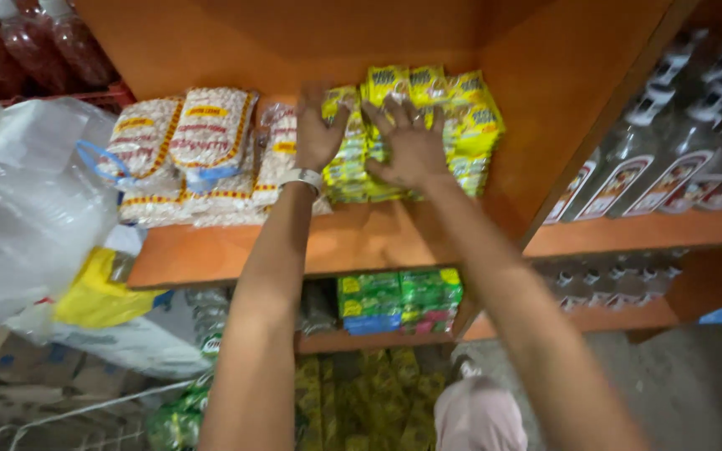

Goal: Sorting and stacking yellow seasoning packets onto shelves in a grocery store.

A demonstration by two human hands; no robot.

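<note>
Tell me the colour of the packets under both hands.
Yellow packets with green print, head view.

On the shelf (361, 242), the packets (453, 125) stand right of the bean bags (202, 138); bottles (670, 167) line the shelf further right.

The front of the orange shelf (353, 242) is bare, so hands can slide in there. White bean bags (185, 150) block the left, yellow packets (461, 125) fill the back, and the side wall (570, 108) closes the right.

Orange wooden shelf (353, 250) carries, L to R: stacked clear bags of white beans (185, 154), then yellow-green snack packets (453, 125) piled w/ edges just beside the bags.
</note>
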